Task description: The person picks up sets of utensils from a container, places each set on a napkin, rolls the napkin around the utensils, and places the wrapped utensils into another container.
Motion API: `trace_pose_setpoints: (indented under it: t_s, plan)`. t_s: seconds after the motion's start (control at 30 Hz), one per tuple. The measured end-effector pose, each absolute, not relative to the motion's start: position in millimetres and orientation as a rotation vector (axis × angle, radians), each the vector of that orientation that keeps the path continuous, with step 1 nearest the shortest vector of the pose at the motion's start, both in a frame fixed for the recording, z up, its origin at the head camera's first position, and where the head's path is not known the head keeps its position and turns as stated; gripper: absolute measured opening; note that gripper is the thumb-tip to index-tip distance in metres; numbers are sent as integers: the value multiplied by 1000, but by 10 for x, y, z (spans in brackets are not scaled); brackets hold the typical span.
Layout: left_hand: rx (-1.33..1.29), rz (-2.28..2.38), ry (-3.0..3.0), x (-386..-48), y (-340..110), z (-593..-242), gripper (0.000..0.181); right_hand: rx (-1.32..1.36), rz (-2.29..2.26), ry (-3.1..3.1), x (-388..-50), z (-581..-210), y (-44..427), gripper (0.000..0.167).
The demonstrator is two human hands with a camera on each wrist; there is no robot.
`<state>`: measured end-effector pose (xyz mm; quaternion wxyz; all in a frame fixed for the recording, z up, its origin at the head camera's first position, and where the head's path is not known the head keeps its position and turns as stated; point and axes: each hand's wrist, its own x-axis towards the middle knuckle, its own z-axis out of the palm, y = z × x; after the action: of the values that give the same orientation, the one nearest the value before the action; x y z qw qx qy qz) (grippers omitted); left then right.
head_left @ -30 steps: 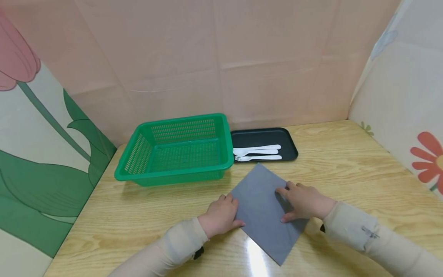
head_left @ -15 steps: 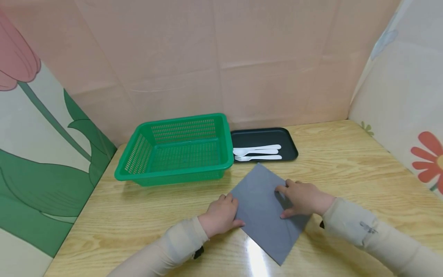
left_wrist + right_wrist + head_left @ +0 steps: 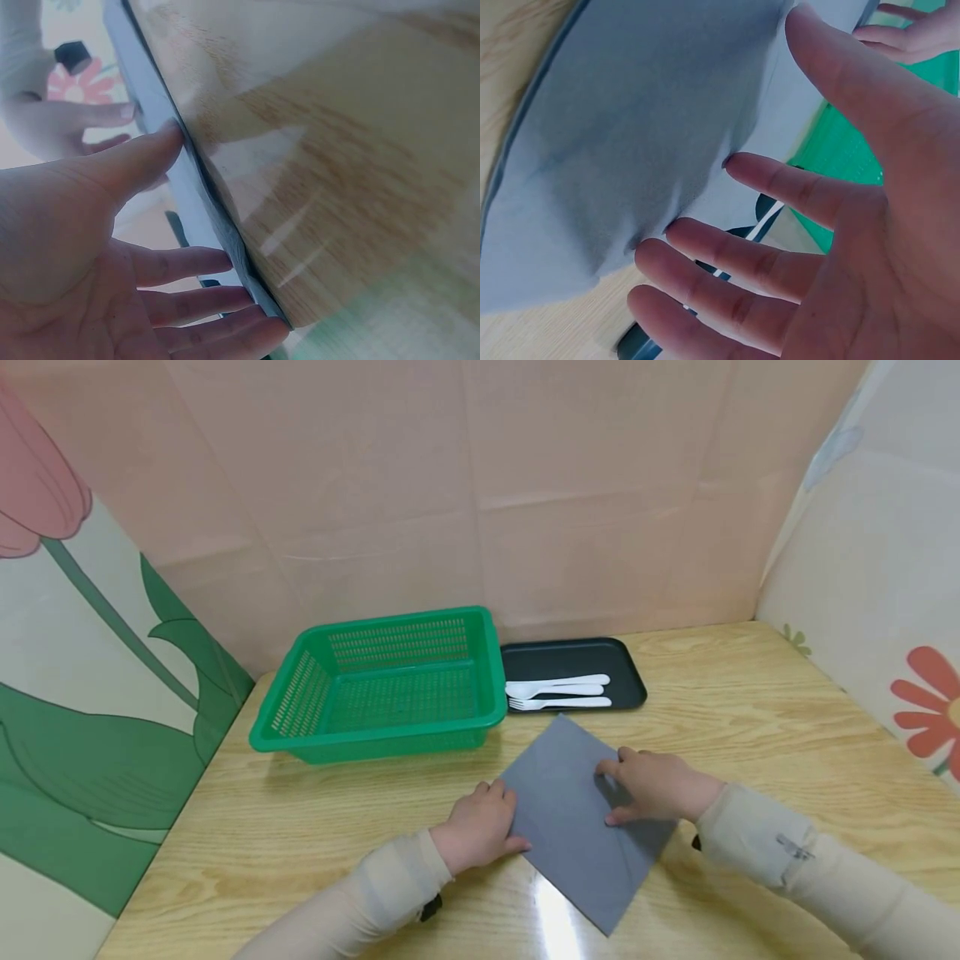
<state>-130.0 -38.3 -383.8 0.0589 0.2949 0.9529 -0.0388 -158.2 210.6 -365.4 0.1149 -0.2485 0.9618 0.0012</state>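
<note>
A person in beige sleeves (image 3: 390, 881) sets both bare hands to a grey cloth (image 3: 566, 814) lying flat on a wood-grain table (image 3: 360, 802), one corner pointing toward a black tray (image 3: 577, 656) and the opposite corner toward the wearer. The left forearm slants in from the lower left, and the left hand (image 3: 477, 827) rests at the cloth's left corner, its thumb on the edge nearest the person; the left wrist view shows the other fingers nearly straight, their tips touching the border. From the lower right, the right forearm brings the right hand (image 3: 654, 787) over the cloth's far right edge, palm down, thumb held well apart from the index finger. The right wrist view shows those fingers extended and spread, several tips touching the fabric near its margin. Neither hand curls round the cloth. Beyond it, a green plastic basket (image 3: 397, 739) stands at left, close against the tray, which bears a white fork (image 3: 570, 702), a white spoon (image 3: 566, 690) and another white utensil (image 3: 573, 680).
</note>
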Motion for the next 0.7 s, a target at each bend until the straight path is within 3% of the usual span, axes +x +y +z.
trace_pose_setpoints:
  t_s: [0.7]
  plan:
    - [879, -124, 2881, -1313, -383, -3823, 53, -820, -26, 2911, -1737, -3628, 2153, 45]
